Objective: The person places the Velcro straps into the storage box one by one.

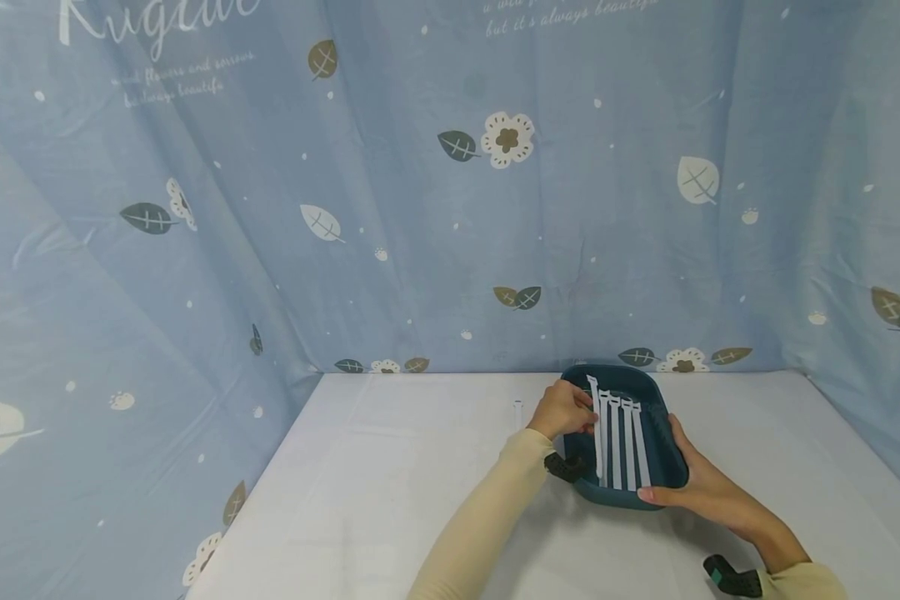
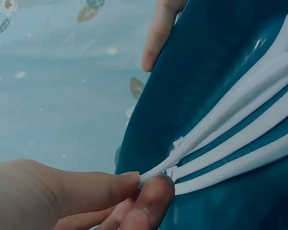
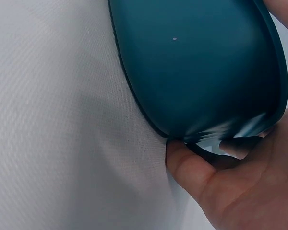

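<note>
A dark teal tray [image 1: 663, 454] with rounded corners lies tilted over the white table. Several white hook-and-loop cable ties [image 1: 616, 442] lie side by side in it, fuzzy and slotted at one end. With thumb and fingertips my left hand [image 1: 566, 410] pinches the leftmost cable tie [image 1: 597, 433] near its slotted end, as the left wrist view also shows. My right hand [image 1: 708, 492] grips the tray's near right corner, thumb at the rim and fingers along the side. In the right wrist view the tray's wall [image 3: 197, 72] hides the cable ties.
Another white strip [image 1: 518, 410] lies on the white table [image 1: 390, 483], left of the tray and faint against the cloth. A blue patterned curtain [image 1: 420, 208] hangs behind the table, close to the tray's far end. Black wrist straps [image 1: 566, 467] sit on both arms.
</note>
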A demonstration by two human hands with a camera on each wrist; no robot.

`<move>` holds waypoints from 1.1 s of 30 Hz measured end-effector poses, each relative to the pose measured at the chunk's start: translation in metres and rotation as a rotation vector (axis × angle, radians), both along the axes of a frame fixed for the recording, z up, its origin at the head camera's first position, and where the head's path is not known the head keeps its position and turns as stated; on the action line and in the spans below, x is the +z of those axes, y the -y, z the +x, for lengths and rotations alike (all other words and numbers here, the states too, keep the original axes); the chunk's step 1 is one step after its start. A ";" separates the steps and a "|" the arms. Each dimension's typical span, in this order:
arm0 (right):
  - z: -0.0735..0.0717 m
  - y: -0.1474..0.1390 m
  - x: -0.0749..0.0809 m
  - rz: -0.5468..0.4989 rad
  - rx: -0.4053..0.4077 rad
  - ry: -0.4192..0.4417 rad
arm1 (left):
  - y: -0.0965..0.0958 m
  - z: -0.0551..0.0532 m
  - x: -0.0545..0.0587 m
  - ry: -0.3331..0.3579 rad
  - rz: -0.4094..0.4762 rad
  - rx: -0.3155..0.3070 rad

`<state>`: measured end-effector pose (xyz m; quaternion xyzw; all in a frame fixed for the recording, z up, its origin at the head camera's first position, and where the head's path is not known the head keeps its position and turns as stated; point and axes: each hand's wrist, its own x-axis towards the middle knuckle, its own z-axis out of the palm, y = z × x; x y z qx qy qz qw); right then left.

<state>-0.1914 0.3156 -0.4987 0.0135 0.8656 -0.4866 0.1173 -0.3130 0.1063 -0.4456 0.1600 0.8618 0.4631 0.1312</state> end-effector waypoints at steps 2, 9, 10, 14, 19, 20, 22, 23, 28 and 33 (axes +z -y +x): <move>0.000 0.000 0.000 -0.004 0.000 -0.003 | 0.000 0.000 0.001 0.000 0.000 0.002; 0.000 0.000 0.003 0.000 0.002 -0.006 | -0.002 0.002 0.002 0.012 0.003 0.027; -0.001 0.000 0.002 0.002 0.002 -0.006 | -0.002 0.002 0.002 0.011 0.002 0.027; -0.001 0.000 0.002 0.011 0.006 -0.004 | -0.002 0.001 0.000 0.011 0.010 0.024; -0.002 -0.001 0.001 0.005 0.010 -0.003 | 0.001 0.000 -0.001 0.008 0.026 0.001; -0.002 -0.001 0.001 0.004 0.011 -0.002 | 0.002 0.000 -0.001 0.005 0.028 -0.008; -0.001 -0.001 0.001 0.005 0.012 0.002 | 0.004 0.000 0.000 -0.005 0.034 -0.032; -0.001 -0.001 0.001 0.009 0.010 0.006 | 0.006 0.000 0.000 -0.012 0.035 -0.043; 0.000 -0.001 0.002 0.015 0.011 0.000 | 0.017 -0.003 0.007 -0.033 0.082 -0.069; 0.001 0.000 0.002 0.005 0.015 -0.014 | 0.032 -0.006 0.016 -0.045 0.132 -0.061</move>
